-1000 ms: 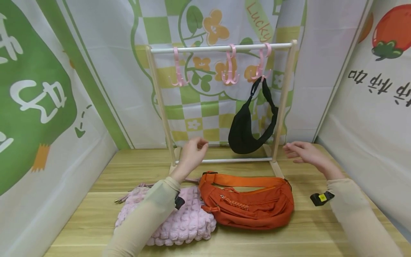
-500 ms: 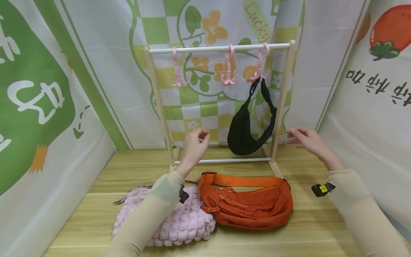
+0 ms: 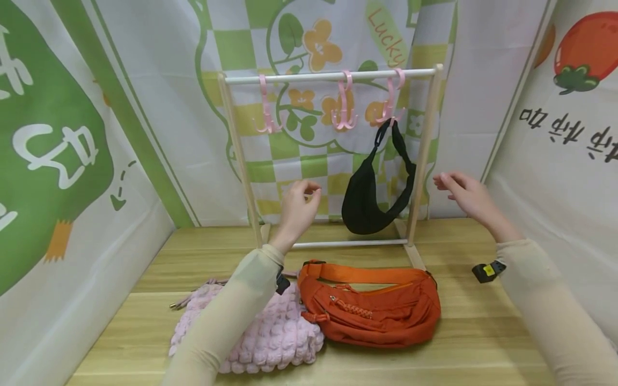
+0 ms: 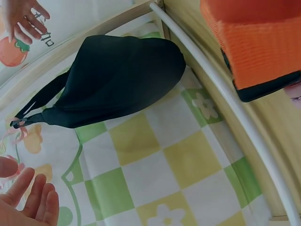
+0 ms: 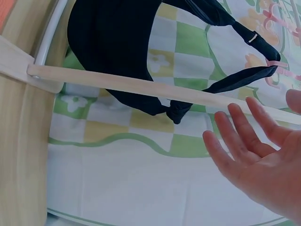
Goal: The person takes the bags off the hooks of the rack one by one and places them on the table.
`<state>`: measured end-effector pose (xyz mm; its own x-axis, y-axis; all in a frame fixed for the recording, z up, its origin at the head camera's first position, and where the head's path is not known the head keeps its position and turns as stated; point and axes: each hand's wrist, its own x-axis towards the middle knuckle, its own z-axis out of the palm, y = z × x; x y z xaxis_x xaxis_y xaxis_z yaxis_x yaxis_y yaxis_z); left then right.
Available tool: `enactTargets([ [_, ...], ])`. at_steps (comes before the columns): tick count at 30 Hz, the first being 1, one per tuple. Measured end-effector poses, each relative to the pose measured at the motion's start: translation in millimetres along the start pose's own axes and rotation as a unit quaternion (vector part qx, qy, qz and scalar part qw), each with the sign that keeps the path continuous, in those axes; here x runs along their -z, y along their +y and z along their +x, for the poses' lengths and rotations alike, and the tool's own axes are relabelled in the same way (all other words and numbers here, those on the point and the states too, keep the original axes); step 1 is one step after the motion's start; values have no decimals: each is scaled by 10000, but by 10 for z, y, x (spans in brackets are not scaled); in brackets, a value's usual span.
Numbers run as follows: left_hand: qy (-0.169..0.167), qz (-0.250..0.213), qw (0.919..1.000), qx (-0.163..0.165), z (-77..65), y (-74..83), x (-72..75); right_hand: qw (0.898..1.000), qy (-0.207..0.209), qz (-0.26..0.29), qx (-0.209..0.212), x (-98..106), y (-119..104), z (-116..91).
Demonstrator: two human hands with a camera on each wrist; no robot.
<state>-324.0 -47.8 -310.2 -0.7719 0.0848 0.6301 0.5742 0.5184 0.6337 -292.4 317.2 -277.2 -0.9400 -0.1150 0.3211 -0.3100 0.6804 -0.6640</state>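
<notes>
A black shoulder bag (image 3: 364, 198) hangs by its strap from the right-hand pink hook (image 3: 390, 102) on the rack. My left hand (image 3: 300, 206) is raised to the left of this bag, fingers loosely bent and holding nothing. Beyond the rack's right post, my right hand (image 3: 465, 195) is also up in the air; the right wrist view shows its fingers (image 5: 244, 132) spread apart with nothing in them. On the table lie an orange-red waist bag (image 3: 376, 311) and, to its left, a pink puffy bag (image 3: 270, 332), partly hidden under my left forearm.
The rack has wooden posts (image 3: 424, 155), a white top bar (image 3: 309, 78) and a lower bar (image 3: 352, 243). Two more pink hooks, one left (image 3: 266, 107) and one in the middle (image 3: 344, 102), carry no bag. Printed cloth walls (image 3: 159, 118) enclose the table.
Both my hands have risen a little, the left also drifting slightly right. The black bag still hangs on its hook, and the two bags on the table have stayed put.
</notes>
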Motion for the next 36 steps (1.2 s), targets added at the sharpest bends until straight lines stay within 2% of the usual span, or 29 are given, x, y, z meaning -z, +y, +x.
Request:
enactTargets([
  [7,37,61,10000,-39,97,33,-14,9996,256,-8,138,64,-90,63],
  [12,-16,76,10000,-61,150,85,-6,9980,449,-231,382,121,-126,152],
  [22,233,151,9990,-341,272,136,-63,9931,622,-475,875,191,-222,292],
  [28,154,300,9988,-367,342,174,-96,9852,685,-822,1340,236,-289,385],
  [36,-36,419,9987,-301,433,212,-124,9739,733,-1243,1752,307,-382,511],
])
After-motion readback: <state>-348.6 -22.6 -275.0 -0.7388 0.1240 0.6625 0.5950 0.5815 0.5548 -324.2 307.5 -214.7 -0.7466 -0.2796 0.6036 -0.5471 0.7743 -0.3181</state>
